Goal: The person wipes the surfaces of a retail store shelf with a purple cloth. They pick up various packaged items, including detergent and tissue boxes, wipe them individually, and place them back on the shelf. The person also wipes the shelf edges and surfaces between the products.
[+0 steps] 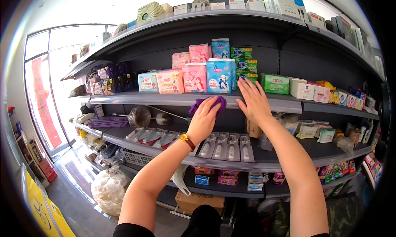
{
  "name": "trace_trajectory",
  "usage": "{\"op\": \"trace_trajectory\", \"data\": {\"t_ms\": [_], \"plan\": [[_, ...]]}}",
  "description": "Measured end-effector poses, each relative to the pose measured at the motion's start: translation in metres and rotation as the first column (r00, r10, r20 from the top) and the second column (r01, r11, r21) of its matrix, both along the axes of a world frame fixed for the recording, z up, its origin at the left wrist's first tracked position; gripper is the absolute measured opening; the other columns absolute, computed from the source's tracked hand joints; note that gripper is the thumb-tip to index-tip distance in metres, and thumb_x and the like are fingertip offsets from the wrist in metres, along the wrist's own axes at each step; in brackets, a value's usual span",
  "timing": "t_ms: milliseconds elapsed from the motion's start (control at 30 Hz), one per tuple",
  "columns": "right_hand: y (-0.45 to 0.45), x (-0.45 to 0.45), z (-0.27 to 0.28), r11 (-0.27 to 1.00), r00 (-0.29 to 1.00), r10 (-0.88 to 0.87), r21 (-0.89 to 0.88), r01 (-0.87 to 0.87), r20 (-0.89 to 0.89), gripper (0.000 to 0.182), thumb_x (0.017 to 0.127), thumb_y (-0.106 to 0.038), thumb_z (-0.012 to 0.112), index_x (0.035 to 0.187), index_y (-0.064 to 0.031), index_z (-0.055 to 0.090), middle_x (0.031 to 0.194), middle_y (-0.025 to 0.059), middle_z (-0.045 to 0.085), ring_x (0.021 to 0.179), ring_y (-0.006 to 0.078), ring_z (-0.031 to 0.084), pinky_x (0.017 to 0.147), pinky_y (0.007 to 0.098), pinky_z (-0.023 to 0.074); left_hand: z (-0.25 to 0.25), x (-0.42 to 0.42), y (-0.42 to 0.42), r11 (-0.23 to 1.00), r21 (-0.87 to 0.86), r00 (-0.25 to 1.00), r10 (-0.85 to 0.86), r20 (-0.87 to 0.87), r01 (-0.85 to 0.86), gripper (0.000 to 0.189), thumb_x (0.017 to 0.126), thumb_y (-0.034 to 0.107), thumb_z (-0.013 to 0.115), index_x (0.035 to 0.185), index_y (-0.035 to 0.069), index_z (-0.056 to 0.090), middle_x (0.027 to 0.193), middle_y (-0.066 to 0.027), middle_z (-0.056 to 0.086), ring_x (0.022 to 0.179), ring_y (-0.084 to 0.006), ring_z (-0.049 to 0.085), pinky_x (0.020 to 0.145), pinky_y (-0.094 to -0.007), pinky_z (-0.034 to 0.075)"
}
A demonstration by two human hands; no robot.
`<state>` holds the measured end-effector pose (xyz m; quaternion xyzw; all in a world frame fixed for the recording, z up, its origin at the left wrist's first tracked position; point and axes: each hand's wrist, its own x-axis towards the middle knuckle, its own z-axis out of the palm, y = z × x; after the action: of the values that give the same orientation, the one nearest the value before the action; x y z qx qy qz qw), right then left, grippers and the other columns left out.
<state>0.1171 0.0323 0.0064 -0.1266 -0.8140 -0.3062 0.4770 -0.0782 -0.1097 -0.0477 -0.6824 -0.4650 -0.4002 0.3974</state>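
Note:
My left hand [203, 115], with a watch on its wrist, presses a bunched purple cloth [221, 103] against the front edge [161, 100] of the middle shelf. My right hand [254, 102] is held out with its fingers apart, holding nothing. Its fingertips overlap the lowest of the stacked green soap packs [246, 65]; whether they touch cannot be told. Just behind the cloth stand pink sanitary pad packs [194, 78] and blue ones [218, 76], some with handwritten numbers. To the right of my right hand lies a green-wrapped pack [276, 84].
Boxed goods line the top shelf [236, 5]. Below the cloth, blister-packed items [220, 147] lie along a lower shelf, left of a brown cylinder [253, 128]. A stuffed plastic bag [110, 187] sits on the floor at left; a cardboard box [199, 201] stands under the shelves.

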Motion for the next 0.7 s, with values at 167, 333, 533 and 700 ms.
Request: {"op": "trace_trajectory", "data": {"t_ms": [167,333,533,700], "plan": [[0.015,0.041,-0.002,0.997,0.995,-0.076,0.014,0.077,-0.061,0.061,0.098,-0.034,0.056,0.149,-0.0056,0.04,0.153,0.0088,0.044,0.142,0.0258,0.039,0.121,0.0459,0.0243,0.005,0.008,0.012,0.976,0.167,0.977,0.111,0.181,-0.142,0.046,0.085,-0.003,0.056,0.132,-0.001,0.055,0.144,-0.0188,0.045,0.132,-0.0399,0.043,0.112,-0.047,0.037],[0.022,0.052,-0.008,0.995,0.993,-0.09,0.027,0.092,-0.072,0.062,0.096,-0.034,0.058,0.148,-0.0062,0.041,0.151,0.0087,0.046,0.139,0.0247,0.043,0.12,0.0447,0.0266,0.001,0.045,0.037,0.995,0.085,0.999,0.046,0.008,-0.046,0.05,0.084,-0.003,0.058,0.133,0.0,0.054,0.144,-0.0169,0.045,0.133,-0.0371,0.044,0.111,-0.0461,0.038],[0.02,0.049,-0.01,0.999,0.993,-0.034,0.015,0.036,-0.115,0.06,0.094,-0.033,0.061,0.145,-0.0057,0.046,0.144,0.0095,0.054,0.134,0.0245,0.048,0.119,0.0427,0.0291,0.057,0.052,0.042,0.972,0.231,0.999,-0.045,-0.017,0.047,0.048,0.085,-0.003,0.056,0.133,0.003,0.055,0.14,-0.0163,0.051,0.132,-0.0362,0.045,0.11,-0.0468,0.039],[0.022,0.05,-0.01,0.999,0.991,-0.006,0.039,0.012,-0.134,0.059,0.094,-0.034,0.06,0.143,-0.0054,0.048,0.141,0.0103,0.055,0.133,0.0247,0.048,0.118,0.0424,0.0306,0.107,0.038,0.053,0.929,0.291,0.961,0.263,-0.09,-0.227,0.044,0.085,0.0,0.058,0.129,0.005,0.059,0.141,-0.0101,0.053,0.132,-0.0323,0.046,0.107,-0.0442,0.041]]}}
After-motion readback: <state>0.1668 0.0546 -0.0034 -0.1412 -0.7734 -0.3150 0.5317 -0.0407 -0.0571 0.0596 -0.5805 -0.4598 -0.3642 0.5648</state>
